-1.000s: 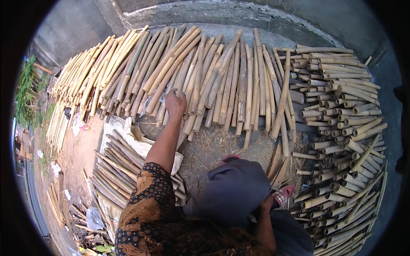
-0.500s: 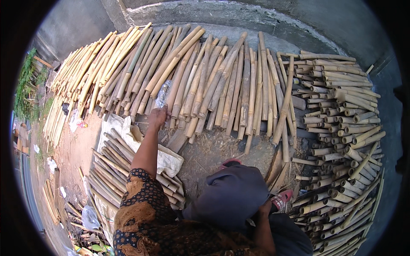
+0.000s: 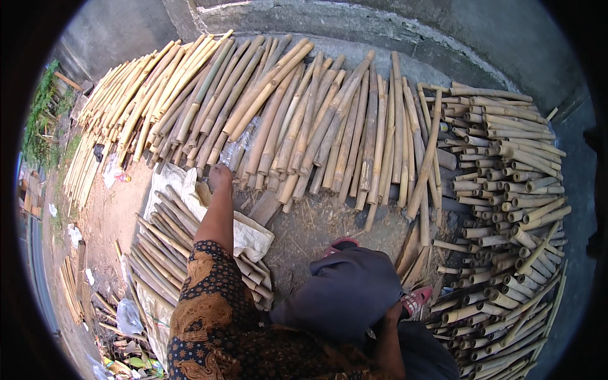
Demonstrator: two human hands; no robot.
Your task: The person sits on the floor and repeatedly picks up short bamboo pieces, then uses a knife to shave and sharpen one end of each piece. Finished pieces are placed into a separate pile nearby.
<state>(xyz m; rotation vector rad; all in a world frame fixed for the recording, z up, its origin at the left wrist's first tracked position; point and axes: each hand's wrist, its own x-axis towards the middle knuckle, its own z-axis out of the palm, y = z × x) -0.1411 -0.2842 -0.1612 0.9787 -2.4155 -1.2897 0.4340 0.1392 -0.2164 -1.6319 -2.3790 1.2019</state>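
My left hand reaches forward to the lower ends of a row of bamboo poles. It is at the end of one pole, just below a crumpled clear plastic wrapper lying among the poles. Its fingers are turned away, so any grip is hidden. Low at the right, my right hand lies against my dark trouser leg, near the knee. Fabric and shadow hide most of its fingers.
Cut bamboo pieces are stacked along the right. A white sack lies beside a smaller bamboo bundle at left. A concrete wall stands behind the poles. A clear plastic bag lies lower left.
My left hand has moved slightly left and down, away from the clear plastic wrapper, which stays among the poles. My right hand remains by my leg.
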